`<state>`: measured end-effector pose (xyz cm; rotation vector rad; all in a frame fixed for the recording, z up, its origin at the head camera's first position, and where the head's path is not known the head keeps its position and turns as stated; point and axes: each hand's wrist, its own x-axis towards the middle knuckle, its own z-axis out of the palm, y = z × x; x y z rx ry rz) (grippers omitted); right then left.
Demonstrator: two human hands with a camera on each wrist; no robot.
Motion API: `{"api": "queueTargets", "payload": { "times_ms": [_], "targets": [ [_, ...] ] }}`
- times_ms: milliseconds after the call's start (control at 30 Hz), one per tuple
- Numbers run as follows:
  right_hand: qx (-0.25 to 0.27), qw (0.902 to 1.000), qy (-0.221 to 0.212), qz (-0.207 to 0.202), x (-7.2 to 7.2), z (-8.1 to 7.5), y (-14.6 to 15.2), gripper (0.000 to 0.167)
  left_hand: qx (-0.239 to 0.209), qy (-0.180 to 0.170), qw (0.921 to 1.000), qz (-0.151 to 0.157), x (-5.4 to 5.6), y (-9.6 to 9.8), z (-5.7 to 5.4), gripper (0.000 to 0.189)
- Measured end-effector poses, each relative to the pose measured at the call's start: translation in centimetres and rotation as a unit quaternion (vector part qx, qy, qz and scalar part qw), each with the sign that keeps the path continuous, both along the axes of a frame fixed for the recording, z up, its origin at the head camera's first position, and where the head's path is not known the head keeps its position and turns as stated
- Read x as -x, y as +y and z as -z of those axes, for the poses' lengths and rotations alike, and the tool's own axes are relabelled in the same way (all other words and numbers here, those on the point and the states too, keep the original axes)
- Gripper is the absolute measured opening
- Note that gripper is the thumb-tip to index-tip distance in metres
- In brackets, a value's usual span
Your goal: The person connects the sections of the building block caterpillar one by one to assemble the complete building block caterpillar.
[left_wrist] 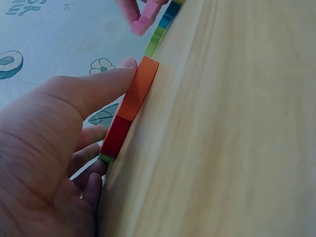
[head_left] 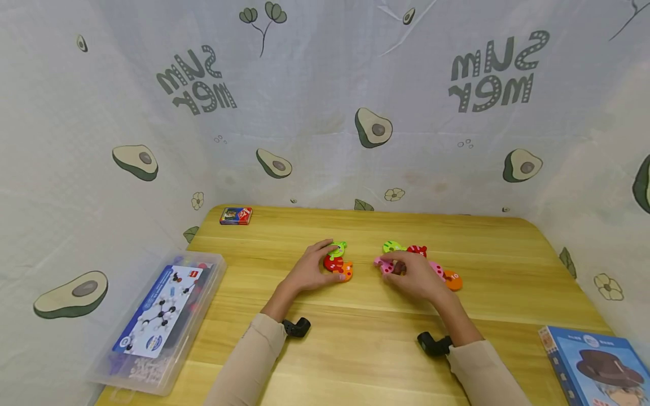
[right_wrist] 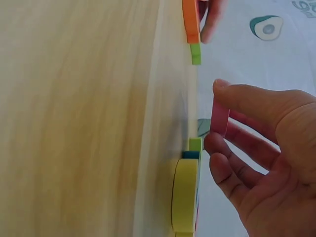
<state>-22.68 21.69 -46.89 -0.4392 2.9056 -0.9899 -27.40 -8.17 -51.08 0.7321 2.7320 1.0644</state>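
My left hand (head_left: 306, 270) holds a short joined row of number puzzle pieces flat on the table. The row has a green animal-head piece (head_left: 338, 248), a red piece (head_left: 332, 264) marked 2 and an orange piece (head_left: 347, 273). In the left wrist view the thumb presses the orange edge, fingers at the green end. My right hand (head_left: 417, 275) pinches a pink dotted puzzle piece (right_wrist: 220, 118) between thumb and fingers, raised above the table. Partly behind that hand lie a green striped piece (head_left: 392, 246), a red piece (head_left: 417, 250), a pink piece (head_left: 436, 269) and an orange piece (head_left: 453, 281) marked 10.
A clear plastic case (head_left: 213, 282) with a molecule-picture label stands at the left. A small card box (head_left: 236, 216) lies at the back left corner. At the front right is a blue box (head_left: 599, 361). A printed curtain (head_left: 325, 192) surrounds the wooden table (head_left: 355, 361).
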Motion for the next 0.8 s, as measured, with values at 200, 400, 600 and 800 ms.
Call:
{"api": "queueTargets", "payload": {
  "times_ms": [200,400,600,800],
  "targets": [
    [0.012,0.9998,-0.007,-0.014,0.5,-0.3,-1.1,0.041,0.006,-0.01,0.9999,-0.011,0.0,0.1,-0.1,0.085],
    [0.022,0.9993,-0.01,-0.028,1.2,-0.4,-2.4,0.04,0.013,-0.021,0.9995,-0.018,-0.1,0.2,-0.9,0.081],
    [0.022,0.999,0.003,-0.039,1.8,0.0,-3.4,0.04,0.007,-0.031,0.9992,-0.025,-0.4,0.4,-1.8,0.076],
    [0.025,0.998,0.003,-0.058,2.4,0.3,-4.5,0.039,0.027,-0.032,0.9991,-0.01,-0.7,0.6,-2.5,0.077]
  ]
}}
